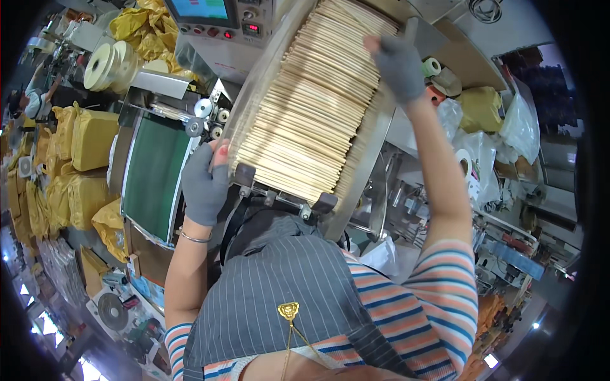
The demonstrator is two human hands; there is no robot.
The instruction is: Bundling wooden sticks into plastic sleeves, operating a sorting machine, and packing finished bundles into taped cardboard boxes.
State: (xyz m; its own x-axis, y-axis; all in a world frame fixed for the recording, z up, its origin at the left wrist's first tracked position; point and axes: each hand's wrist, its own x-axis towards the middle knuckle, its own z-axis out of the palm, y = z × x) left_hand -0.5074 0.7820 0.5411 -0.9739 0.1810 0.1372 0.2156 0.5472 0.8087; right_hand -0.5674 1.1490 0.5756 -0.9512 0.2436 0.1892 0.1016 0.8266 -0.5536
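A long metal-walled feed tray point(381, 127) stands in front of me, filled with rows of pale wooden sticks point(311, 108) lying crosswise. My left hand point(206, 181), in a grey fingerless glove, is at the tray's near left wall. Its thumb rests against that wall and the fingers bend around it. Over the far right side of the sticks is my right hand point(399, 68), gloved the same way. Its fingers are curled and slightly blurred; what they hold, if anything, is hidden. Two dark blocks point(325, 202) sit at the tray's near end.
A control panel point(210, 19) with a screen and buttons is at the far left of the tray. Left of me runs a green conveyor belt point(154, 178) beside small rollers point(203, 108). Yellow wrapped bales point(95, 136) are stacked farther left. Clear plastic bags point(518, 124) lie to the right.
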